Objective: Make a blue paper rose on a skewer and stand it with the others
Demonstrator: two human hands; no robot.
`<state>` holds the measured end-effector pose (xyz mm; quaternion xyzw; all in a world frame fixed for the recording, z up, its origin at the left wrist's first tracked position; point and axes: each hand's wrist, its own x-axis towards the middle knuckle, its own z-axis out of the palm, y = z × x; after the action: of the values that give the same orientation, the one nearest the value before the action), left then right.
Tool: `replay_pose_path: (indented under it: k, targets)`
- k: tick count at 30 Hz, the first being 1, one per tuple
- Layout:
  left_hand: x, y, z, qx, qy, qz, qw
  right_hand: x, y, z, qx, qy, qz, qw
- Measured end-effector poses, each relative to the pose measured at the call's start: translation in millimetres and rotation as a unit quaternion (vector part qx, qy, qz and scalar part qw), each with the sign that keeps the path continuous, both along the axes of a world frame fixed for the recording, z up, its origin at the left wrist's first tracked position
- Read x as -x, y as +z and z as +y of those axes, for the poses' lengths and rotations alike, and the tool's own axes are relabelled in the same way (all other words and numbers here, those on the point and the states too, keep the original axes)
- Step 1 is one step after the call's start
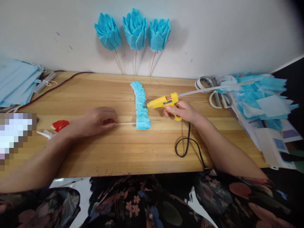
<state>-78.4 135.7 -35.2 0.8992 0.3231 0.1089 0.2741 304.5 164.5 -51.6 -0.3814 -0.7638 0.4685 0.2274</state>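
Observation:
My right hand (179, 110) is wrapped round a yellow hot glue gun (161, 102), with a long clear glue stick (204, 91) sticking out of its back. The gun's nozzle points left and meets the right edge of a pleated blue fabric strip (140, 98), which lies lengthwise on the table. At the strip's near end rests a thin wooden stick (127, 123). My left hand (102, 122) pinches the stick's other end, its fingers curled and partly hidden.
Three blue fabric flowers (135, 30) on sticks lean against the wall. Blue face masks (19, 82) are stacked at left, near a red wrapper (60, 125). Scissors (219, 98), tape (204, 84) and cut blue pieces (263, 95) lie at right. The gun's black cord (187, 139) loops toward the front edge.

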Motion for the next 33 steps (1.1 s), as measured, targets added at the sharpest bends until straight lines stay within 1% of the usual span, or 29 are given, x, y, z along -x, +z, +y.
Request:
replay_pose_path:
  k: [7,15,21,26,33]
  targets:
    - [-0.1,-0.2,0.4,0.002,0.0,-0.004,1.0,-0.6,-0.5,0.3,-0.007,0.012,0.0,1.0]
    - [-3.2,4.5,-0.5,0.017,0.004,-0.005,1.0,0.3,1.9,-0.9,-0.01,0.015,0.006,1.0]
    - [-2.2,2.1,0.0,0.006,0.001,-0.01,1.0,3.1,3.2,-2.5,-0.014,0.024,0.017,0.999]
    - [-1.3,1.3,0.4,0.01,0.004,-0.007,1.0,3.0,3.1,-3.1,-0.006,0.032,0.008,0.999]
    - [-0.2,-1.4,1.2,0.008,0.002,-0.017,1.0,2.9,3.8,-3.2,-0.013,0.047,0.011,0.999]
